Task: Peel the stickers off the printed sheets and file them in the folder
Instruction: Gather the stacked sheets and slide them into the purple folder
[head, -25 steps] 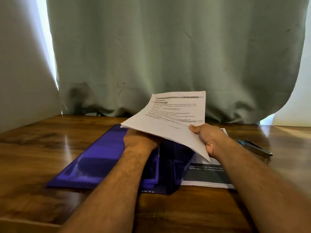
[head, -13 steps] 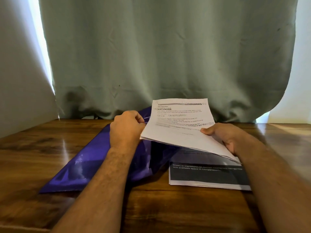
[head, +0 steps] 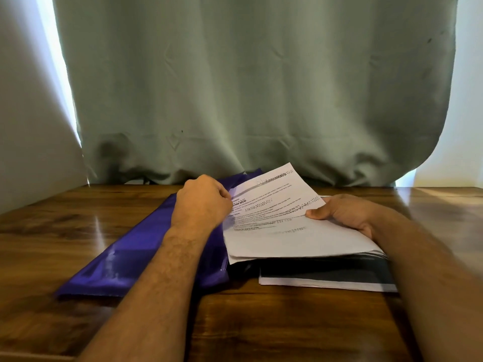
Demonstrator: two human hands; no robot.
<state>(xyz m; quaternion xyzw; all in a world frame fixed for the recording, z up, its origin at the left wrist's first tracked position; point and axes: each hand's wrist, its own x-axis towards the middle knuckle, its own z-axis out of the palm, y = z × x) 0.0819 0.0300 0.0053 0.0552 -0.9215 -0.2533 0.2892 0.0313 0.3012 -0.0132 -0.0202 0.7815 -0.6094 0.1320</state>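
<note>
Head view | right hand [head: 342, 214] pinches sheets [head: 282, 226] at their right edge | left hand [head: 202, 203] clenched at their left edge, over folder [head: 125, 259] | stack [head: 324, 275] under right fingers, on table [head: 261, 322]

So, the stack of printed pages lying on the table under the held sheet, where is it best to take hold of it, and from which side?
Probably the near edge of the stack, from the person's side. That edge lies flat and bare on the table; the held sheet and right hand cover its far part, and the purple folder crowds its left.
</note>
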